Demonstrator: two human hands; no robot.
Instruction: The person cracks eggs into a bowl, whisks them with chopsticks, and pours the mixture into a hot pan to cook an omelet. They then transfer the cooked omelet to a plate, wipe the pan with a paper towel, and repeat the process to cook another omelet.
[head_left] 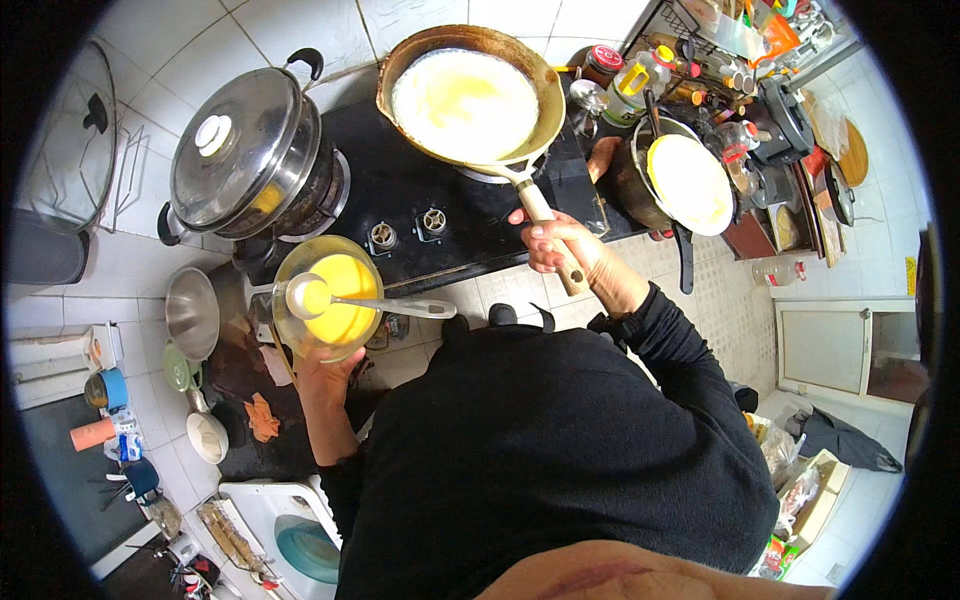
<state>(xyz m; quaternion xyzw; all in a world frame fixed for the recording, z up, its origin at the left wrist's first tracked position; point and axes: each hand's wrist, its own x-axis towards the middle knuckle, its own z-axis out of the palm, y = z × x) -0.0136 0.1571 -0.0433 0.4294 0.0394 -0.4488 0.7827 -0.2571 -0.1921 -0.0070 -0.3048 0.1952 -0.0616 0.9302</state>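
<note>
My right hand [562, 243] is closed around the pale wooden handle [543, 215] of a frying pan [553, 118]. The pan sits level over the stove's right burner, and a thin, pale yellow layer of batter or egg [465, 100] covers its bottom. Low on the left, my left hand [332, 368] grips the near rim of a clear bowl [372, 262] of yellow liquid [350, 280]. A ladle [395, 306] lies across this bowl, its cup over the liquid and its handle past the right rim; no fingers hold it.
On the left burner stands a lidded steel steamer pot [245, 150]. Right of the black stove [390, 200], a dark pot [635, 185] has a round, pale yellow pancake [690, 185] at its top. Bottles and jars [640, 85] crowd the back right. A steel bowl [192, 312] sits at left.
</note>
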